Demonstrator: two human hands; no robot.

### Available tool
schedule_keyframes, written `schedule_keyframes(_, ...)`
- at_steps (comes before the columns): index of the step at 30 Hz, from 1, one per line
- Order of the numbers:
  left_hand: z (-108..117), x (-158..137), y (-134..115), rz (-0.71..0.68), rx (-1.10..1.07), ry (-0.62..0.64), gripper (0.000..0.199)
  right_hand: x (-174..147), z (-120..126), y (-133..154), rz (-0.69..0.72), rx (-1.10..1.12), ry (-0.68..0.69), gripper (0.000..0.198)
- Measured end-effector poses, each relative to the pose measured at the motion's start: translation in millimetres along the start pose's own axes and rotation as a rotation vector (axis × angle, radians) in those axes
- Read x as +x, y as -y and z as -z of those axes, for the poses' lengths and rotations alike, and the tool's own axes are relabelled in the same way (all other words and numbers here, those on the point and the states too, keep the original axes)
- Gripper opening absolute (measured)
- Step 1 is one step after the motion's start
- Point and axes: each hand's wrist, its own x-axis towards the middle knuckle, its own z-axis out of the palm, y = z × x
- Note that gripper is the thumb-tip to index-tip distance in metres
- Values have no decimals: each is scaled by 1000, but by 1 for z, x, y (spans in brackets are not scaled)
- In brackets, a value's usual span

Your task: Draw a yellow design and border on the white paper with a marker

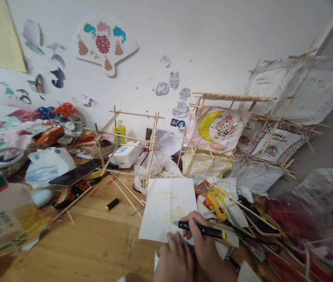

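Note:
My right hand (203, 244) is closed around a black marker pen (206, 230) with a yellow end. The pen's tip rests at a yellow drawing on a sheet of white paper (154, 217). Two short rows of yellow writing stand above that drawing. My left hand (174, 258) lies on the lower edge of the paper, fingers stretched out and holding nothing. A black marker cap (112, 204) with a yellow end lies on the wooden table (96, 239), left of the sheet.
A bare stick frame (134, 139) stands behind the paper. Right of it are stick frames with a moon picture (218, 131). A yellow glue gun (217, 203) lies among clutter. At left stand an oil bottle (4, 219) and a dark phone (76, 172).

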Motion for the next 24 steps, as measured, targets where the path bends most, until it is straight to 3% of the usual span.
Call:
schedule_keyframes(11, 35, 9, -3, 140, 49, 127, 29, 3, 7, 1, 77, -63, -211, 32)
schedule_keyframes(17, 36, 9, 4, 34, 8, 66, 38, 8, 1, 8, 67, -151, -182, 19)
schedule_keyframes(24, 37, 11, 4, 14, 12, 123, 40, 6, 3, 10, 10, -198, -157, 17)
